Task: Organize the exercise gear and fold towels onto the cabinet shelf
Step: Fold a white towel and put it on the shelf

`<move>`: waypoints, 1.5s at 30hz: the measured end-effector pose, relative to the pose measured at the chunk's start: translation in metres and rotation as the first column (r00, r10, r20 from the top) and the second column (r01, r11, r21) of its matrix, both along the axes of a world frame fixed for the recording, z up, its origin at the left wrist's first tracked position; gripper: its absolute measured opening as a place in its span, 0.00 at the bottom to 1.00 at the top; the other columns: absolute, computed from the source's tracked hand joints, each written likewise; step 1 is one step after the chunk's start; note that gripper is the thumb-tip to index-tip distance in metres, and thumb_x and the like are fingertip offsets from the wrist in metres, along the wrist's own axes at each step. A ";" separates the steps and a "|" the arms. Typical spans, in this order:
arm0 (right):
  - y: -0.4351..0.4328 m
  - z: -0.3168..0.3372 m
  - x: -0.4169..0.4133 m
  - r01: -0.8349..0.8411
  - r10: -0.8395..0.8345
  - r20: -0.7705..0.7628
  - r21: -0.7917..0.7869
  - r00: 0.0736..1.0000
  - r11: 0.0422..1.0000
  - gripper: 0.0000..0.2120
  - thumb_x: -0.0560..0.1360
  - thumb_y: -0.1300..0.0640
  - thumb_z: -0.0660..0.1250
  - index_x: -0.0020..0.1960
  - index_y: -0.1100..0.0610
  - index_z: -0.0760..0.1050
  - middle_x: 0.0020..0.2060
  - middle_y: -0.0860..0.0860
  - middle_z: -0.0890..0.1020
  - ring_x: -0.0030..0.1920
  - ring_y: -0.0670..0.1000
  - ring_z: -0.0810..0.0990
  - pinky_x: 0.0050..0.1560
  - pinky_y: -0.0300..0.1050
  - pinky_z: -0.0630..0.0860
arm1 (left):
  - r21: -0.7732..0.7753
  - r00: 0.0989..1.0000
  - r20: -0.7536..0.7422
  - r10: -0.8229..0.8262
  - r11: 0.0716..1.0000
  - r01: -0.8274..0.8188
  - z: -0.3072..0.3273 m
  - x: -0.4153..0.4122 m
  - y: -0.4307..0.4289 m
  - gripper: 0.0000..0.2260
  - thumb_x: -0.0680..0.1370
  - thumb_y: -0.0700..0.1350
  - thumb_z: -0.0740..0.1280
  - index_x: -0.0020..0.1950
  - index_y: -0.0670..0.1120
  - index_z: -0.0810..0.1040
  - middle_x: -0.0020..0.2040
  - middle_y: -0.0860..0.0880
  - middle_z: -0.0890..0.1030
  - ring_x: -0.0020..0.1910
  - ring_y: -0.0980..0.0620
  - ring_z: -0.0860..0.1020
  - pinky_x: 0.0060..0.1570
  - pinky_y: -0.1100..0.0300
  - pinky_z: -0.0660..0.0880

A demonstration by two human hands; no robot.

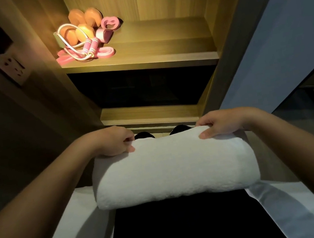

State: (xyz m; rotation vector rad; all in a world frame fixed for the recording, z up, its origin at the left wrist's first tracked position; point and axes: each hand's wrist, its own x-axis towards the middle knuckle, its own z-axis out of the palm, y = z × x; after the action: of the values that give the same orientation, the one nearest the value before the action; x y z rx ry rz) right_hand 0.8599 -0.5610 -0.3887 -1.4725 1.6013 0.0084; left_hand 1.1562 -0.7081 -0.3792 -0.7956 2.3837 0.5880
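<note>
a folded white towel point(172, 169) is in front of the person, low in the view, below the open wooden cabinet and well apart from its lit shelf point(161, 42). the towel is folded in a thick, rounded bundle, with the fold toward the person. the left hand point(112, 141) grips the far left corner of the towel, with the thumb on top and the fingers curled around the edge. the right hand point(224, 123) grips the far right corner in the same way, thumb on top. below the towel there is a dark lap point(188, 226), and i cannot tell if the towel rests on it or is held above it. a white cloth point(66, 224) lies at both sides of the lap. on the left part of the lit shelf the exercise gear is together in one group: two orange dumbbells point(81, 26) at the back, a pink jump rope point(91, 46) with its white cord looped over the front dumbbell, a flat pink resistance band point(107, 53) at the front edge, and a rolled pink band point(110, 24) just beside the dumbbells on the right. the right part of this shelf is bare wood. a lower shelf point(149, 114) is dark. a wall socket point(12, 68) is on the wall left of the cabinet.
</note>
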 end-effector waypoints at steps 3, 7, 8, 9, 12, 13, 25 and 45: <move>-0.003 -0.025 -0.009 0.093 -0.092 0.026 -0.046 0.995 0.995 0.04 0.79 0.46 0.65 0.49 0.43 0.77 0.48 0.44 0.80 0.51 0.49 0.79 0.54 0.48 0.76 | -0.001 0.990 -0.105 0.096 0.995 -0.097 -0.022 -0.003 -0.006 0.04 0.81 0.50 0.64 0.48 0.52 0.73 0.44 0.54 0.77 0.43 0.54 0.74 0.43 0.57 0.69; -0.002 -0.050 -0.014 0.167 -0.166 0.058 -0.009 0.984 0.986 0.06 0.79 0.45 0.64 0.48 0.45 0.78 0.47 0.45 0.81 0.52 0.50 0.79 0.59 0.53 0.75 | 0.085 0.968 -0.168 0.186 0.981 -0.174 -0.047 -0.007 -0.009 0.02 0.82 0.49 0.63 0.51 0.52 0.73 0.48 0.52 0.78 0.47 0.52 0.75 0.47 0.55 0.71; -0.001 -0.053 -0.015 0.188 -0.187 0.068 -0.001 0.980 0.982 0.07 0.79 0.44 0.64 0.49 0.45 0.78 0.48 0.46 0.81 0.53 0.49 0.79 0.60 0.53 0.74 | 0.120 0.959 -0.181 0.219 0.973 -0.199 -0.050 -0.006 -0.010 0.02 0.82 0.49 0.63 0.50 0.52 0.74 0.49 0.51 0.78 0.49 0.50 0.76 0.50 0.53 0.72; 0.000 -0.055 -0.016 0.215 -0.215 0.076 0.006 0.974 0.977 0.09 0.78 0.43 0.64 0.50 0.45 0.79 0.49 0.46 0.81 0.53 0.49 0.79 0.61 0.53 0.74 | 0.158 0.942 -0.206 0.265 0.959 -0.235 -0.053 -0.005 -0.010 0.03 0.81 0.49 0.63 0.50 0.52 0.75 0.49 0.51 0.79 0.49 0.50 0.76 0.52 0.53 0.73; 0.008 -0.053 -0.018 0.336 -0.337 0.092 0.024 0.937 0.941 0.14 0.74 0.36 0.65 0.50 0.45 0.80 0.48 0.44 0.83 0.52 0.46 0.80 0.54 0.47 0.76 | 0.270 0.818 -0.334 0.469 0.879 -0.394 -0.055 0.005 -0.008 0.02 0.78 0.49 0.69 0.48 0.52 0.78 0.46 0.52 0.81 0.48 0.51 0.79 0.50 0.56 0.76; 0.012 -0.052 -0.019 0.381 -0.382 0.095 0.029 0.919 0.924 0.15 0.73 0.34 0.66 0.49 0.44 0.80 0.46 0.43 0.83 0.50 0.45 0.81 0.49 0.43 0.76 | 0.301 0.763 -0.364 0.534 0.843 -0.446 -0.055 0.010 -0.005 0.03 0.77 0.50 0.70 0.47 0.51 0.79 0.45 0.52 0.82 0.47 0.51 0.79 0.49 0.56 0.76; 0.078 -0.056 -0.024 0.719 -0.810 0.453 0.410 0.373 0.561 0.31 0.64 0.41 0.72 0.63 0.53 0.76 0.53 0.57 0.85 0.52 0.57 0.84 0.47 0.53 0.82 | 0.672 0.184 -0.176 0.967 0.254 -0.695 -0.048 0.071 0.043 0.26 0.71 0.54 0.72 0.66 0.55 0.67 0.57 0.51 0.74 0.53 0.48 0.77 0.38 0.56 0.77; 0.107 -0.045 0.018 0.932 -0.790 0.570 0.111 0.225 0.345 0.11 0.79 0.47 0.61 0.58 0.50 0.76 0.51 0.52 0.84 0.52 0.55 0.83 0.46 0.51 0.78 | 0.749 0.143 -0.344 0.928 0.363 -0.554 -0.045 0.085 0.072 0.19 0.73 0.63 0.67 0.63 0.62 0.72 0.59 0.54 0.80 0.58 0.52 0.79 0.52 0.51 0.77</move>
State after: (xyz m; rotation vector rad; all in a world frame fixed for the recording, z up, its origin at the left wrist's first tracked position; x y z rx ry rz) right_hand 0.8776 -0.4538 -0.4340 -0.3923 1.7428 -1.2422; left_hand 1.2414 -0.6360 -0.4245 -1.8778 1.9865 2.2677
